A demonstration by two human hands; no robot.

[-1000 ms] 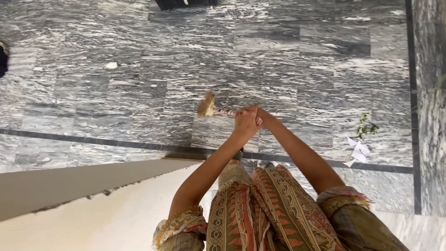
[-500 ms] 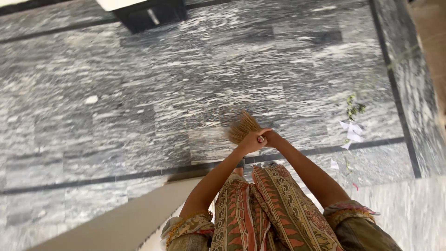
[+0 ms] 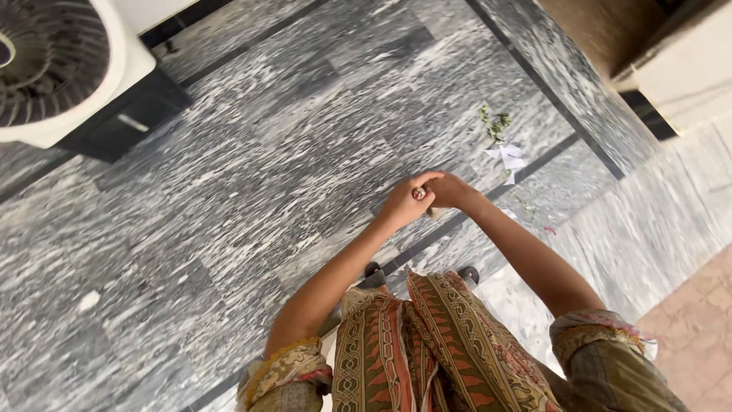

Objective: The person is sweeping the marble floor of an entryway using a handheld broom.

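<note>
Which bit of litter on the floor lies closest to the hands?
The white crumpled paper, just beyond the right hand. The green plant scraps lie farther out past it, and the pale speck sits far across the marble floor, left of the left hand.

Both arms reach forward and down, bare from the elbows, and converge so the hands meet in front of the body. The left hand (image 3: 402, 204) is curled into a closed fist, thumb over the top; the right hand (image 3: 450, 191) presses against it, fingers wrapped shut
</note>
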